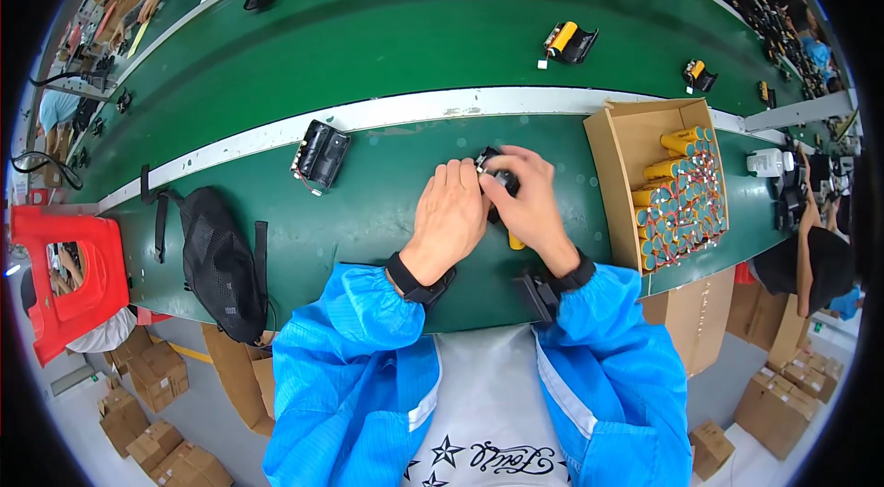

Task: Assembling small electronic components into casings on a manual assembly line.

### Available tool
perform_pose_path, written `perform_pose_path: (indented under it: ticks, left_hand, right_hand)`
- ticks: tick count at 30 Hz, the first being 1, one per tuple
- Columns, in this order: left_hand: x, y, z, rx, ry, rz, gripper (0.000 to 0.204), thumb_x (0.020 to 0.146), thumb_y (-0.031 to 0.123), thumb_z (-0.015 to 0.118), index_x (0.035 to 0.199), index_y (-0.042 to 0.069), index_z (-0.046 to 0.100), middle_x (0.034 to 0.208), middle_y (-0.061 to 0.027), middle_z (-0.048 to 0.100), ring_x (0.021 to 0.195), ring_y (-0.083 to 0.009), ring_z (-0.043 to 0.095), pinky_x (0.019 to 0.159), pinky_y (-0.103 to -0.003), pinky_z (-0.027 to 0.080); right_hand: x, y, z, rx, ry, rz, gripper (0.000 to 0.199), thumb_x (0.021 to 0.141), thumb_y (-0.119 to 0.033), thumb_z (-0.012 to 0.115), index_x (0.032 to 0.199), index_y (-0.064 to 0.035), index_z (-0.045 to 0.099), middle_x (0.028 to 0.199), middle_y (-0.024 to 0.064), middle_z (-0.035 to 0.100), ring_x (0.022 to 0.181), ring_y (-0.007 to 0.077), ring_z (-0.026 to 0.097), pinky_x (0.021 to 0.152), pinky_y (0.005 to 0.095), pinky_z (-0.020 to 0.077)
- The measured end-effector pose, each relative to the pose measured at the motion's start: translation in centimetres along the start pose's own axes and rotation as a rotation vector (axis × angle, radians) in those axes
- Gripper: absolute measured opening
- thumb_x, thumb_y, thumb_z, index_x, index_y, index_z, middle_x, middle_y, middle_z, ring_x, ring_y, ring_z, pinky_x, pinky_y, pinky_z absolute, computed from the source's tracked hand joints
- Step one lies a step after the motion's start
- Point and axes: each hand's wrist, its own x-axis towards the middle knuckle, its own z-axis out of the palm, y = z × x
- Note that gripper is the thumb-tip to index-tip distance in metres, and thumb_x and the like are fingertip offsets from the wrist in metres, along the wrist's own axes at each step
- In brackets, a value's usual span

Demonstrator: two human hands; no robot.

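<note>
Over the green bench my two hands meet at a small black plastic housing (504,179), largely covered by my fingers. My left hand (449,215) lies palm down with its fingers pressed together against the housing's left side. From the right, my right hand (529,203) grips the housing between thumb and bent fingers. A yellow cylindrical battery (516,241) shows partly beneath my right hand; whether it touches the housing I cannot tell. Farther left rests another black housing (322,154), its hollow side up, with a small white connector at its lower end.
At right, an open cardboard box (600,146) holds many yellow batteries (680,197) with wires. A black mesh bag (219,257) lies left, beside a red stool (78,271). Beyond a white rail (414,110), a green conveyor (405,36) carries housings (573,43). Other people work around it.
</note>
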Motion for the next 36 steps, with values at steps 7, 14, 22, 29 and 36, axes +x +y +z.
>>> perform_pose_path:
  ticks: [7, 14, 22, 29, 36]
  left_hand:
    - [0.2, 0.6, 0.3, -0.049, 0.039, -0.065, 0.041, 0.088, 0.018, 0.064, 0.115, -0.01, 0.051, 0.098, -0.02, 0.056, 0.091, -0.0341, 0.056, 0.08, -0.042, 0.048]
    - [-0.4, 0.9, 0.4, -0.021, 0.039, -0.099, 0.044, 0.087, 0.019, 0.066, 0.116, -0.009, 0.051, 0.098, -0.0194, 0.056, 0.091, -0.0339, 0.056, 0.08, -0.042, 0.048]
    - [-0.4, 1.4, 1.0, -0.022, 0.064, -0.127, 0.044, 0.086, 0.019, 0.067, 0.117, -0.009, 0.051, 0.098, -0.0192, 0.056, 0.091, -0.0335, 0.056, 0.079, -0.041, 0.049]
    - [-0.5, 1.3, 1.2, -0.011, 0.083, -0.143, 0.045, 0.086, 0.02, 0.067, 0.116, -0.009, 0.052, 0.098, -0.019, 0.057, 0.089, -0.0333, 0.057, 0.077, -0.041, 0.049]
    - [-0.5, 1.7, 1.3, -0.018, 0.107, -0.158, 0.045, 0.085, 0.018, 0.068, 0.116, -0.01, 0.052, 0.098, -0.0193, 0.057, 0.089, -0.0336, 0.057, 0.077, -0.041, 0.049]
  right_hand:
    - [-4.9, 1.9, -4.7, 0.379, -0.233, 0.395, 0.031, 0.08, -0.008, 0.076, 0.109, -0.0036, 0.066, 0.113, 0.0096, 0.061, 0.086, 0.0178, 0.06, 0.068, 0.0292, 0.0479]
    - [-2.9, 0.2, -6.0, -0.465, -0.137, -0.167, 0.046, 0.074, 0.001, 0.072, 0.119, -0.0025, 0.064, 0.114, 0.0131, 0.059, 0.079, 0.0246, 0.057, 0.068, 0.0367, 0.0499]
    - [-1.7, 1.3, -4.2, -0.11, 0.076, -0.152, 0.047, 0.071, -0.006, 0.077, 0.117, -0.0049, 0.068, 0.13, 0.0186, 0.054, 0.115, 0.0331, 0.058, 0.093, 0.0397, 0.049]
    - [-2.4, 0.4, -2.7, -0.07, 0.15, -0.095, 0.049, 0.071, -0.011, 0.083, 0.117, -0.0044, 0.068, 0.136, 0.019, 0.052, 0.117, 0.0327, 0.058, 0.096, 0.0374, 0.0482]
    - [-1.9, 0.1, -2.8, -0.076, 0.234, -0.132, 0.047, 0.071, -0.01, 0.083, 0.115, -0.0039, 0.069, 0.137, 0.0199, 0.052, 0.115, 0.0335, 0.059, 0.095, 0.038, 0.0493]
